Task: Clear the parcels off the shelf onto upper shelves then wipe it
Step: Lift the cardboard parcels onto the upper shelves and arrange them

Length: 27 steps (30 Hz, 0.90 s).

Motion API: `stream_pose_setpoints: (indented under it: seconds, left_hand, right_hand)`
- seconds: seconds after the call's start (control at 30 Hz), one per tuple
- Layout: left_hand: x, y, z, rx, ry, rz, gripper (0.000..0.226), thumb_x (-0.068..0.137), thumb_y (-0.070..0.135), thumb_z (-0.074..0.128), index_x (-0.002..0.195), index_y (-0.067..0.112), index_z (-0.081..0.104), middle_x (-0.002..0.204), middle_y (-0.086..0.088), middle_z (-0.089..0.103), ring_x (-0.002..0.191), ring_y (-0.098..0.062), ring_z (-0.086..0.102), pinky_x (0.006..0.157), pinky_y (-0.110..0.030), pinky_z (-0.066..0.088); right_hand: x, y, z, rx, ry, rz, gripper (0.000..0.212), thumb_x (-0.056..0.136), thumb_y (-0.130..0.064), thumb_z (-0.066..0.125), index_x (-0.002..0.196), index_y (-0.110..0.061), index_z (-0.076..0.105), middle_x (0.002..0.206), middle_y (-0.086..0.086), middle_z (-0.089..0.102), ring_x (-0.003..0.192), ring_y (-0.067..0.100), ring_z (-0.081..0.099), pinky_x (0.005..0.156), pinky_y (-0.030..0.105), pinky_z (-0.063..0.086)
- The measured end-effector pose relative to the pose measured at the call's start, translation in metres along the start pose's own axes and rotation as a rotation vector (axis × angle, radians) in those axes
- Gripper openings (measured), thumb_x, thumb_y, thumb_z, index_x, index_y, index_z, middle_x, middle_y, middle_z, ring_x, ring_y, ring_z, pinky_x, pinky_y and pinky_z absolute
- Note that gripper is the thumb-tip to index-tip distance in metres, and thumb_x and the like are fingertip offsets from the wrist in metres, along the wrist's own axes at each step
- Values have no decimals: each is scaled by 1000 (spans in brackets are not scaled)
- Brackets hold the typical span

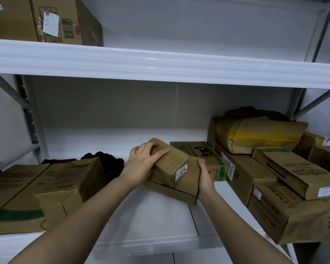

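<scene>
Head view: on the shelf [160,221], the left hand [141,164] curls its fingers over the small top parcel [171,161]; the right hand [205,178] grips the flat parcel [171,191] beneath. Stiff cardboard, probably light; supporting the stack's sides seems safest.

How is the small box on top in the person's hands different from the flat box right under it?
The small box is chunkier and lies tilted and skewed; the flat box is wider, thinner and lies level beneath it. The small box shows a white label on its end; the flat box shows none. The left hand grips the small box, the right hand the flat box's side. Both are plain brown cardboard.
</scene>
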<state>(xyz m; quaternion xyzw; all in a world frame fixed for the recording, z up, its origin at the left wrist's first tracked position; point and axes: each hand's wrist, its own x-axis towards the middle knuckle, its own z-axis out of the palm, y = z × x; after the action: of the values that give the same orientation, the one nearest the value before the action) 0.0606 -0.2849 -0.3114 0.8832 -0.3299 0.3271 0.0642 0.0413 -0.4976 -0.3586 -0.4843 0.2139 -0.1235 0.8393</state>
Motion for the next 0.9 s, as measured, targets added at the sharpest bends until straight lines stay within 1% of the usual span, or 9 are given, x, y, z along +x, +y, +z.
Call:
stream_pose_setpoints:
  seconds: [0.13,0.23,0.3,0.37,0.47,0.53,0.63,0.77,0.9]
  left_hand:
    - [4,4,1,-52,146,-54,58,75,2,62,127,27,58,124,3,59,112,-25,50,88,-41,40]
    - [8,9,-8,-334,-2,-270,38,89,17,46,123,27,59,127,9,58,122,-18,46,102,-38,31]
    - [9,13,-12,-535,-124,-433,34,95,38,38,124,31,55,130,10,55,125,-14,44,106,-37,30]
    - [8,16,-12,-639,-235,-504,59,83,68,38,133,37,43,137,10,48,128,-16,42,108,-41,32]
    - [7,24,-6,-446,-365,-443,94,57,90,34,141,48,24,148,6,31,137,-20,30,113,-46,23]
    - [8,30,-2,-315,-344,-402,93,59,89,43,141,50,24,148,3,25,139,-23,24,114,-47,20]
    - [12,30,-4,-343,-260,-352,81,69,75,57,141,46,32,149,8,27,139,-20,22,112,-45,25]
    - [12,20,-21,-279,-363,-230,69,82,60,55,143,50,25,156,15,15,140,-19,11,108,-42,13]
    - [15,19,-29,-345,-407,-244,64,90,27,56,143,48,28,157,10,11,141,-22,7,111,-44,16]
  right_hand:
    - [-4,3,7,47,-24,103,78,61,-60,73,125,-19,54,111,14,68,96,33,68,80,52,56]
    - [-7,1,9,49,25,101,60,76,-50,71,124,-17,55,110,14,67,96,32,67,78,45,57]
    - [-7,2,9,39,39,86,71,67,-53,75,125,-18,54,109,12,68,95,31,67,81,47,56]
    - [8,11,5,8,51,77,89,49,-59,78,125,-20,54,108,9,69,93,30,68,82,48,56]
    - [14,14,3,-9,51,76,96,41,-62,78,124,-19,55,108,8,69,93,29,68,84,47,56]
    - [-9,3,9,-13,42,71,82,55,-58,78,121,-15,53,108,10,68,94,30,67,84,48,56]
    - [-17,-1,9,-10,37,63,59,77,-48,72,120,-14,50,109,13,66,95,32,66,86,49,55]
    - [-16,-4,3,10,24,61,53,77,-50,71,116,-17,56,109,13,68,96,32,66,88,50,54]
    - [-16,-8,-2,17,55,49,44,80,-45,71,108,-16,53,107,13,65,96,31,65,88,49,54]
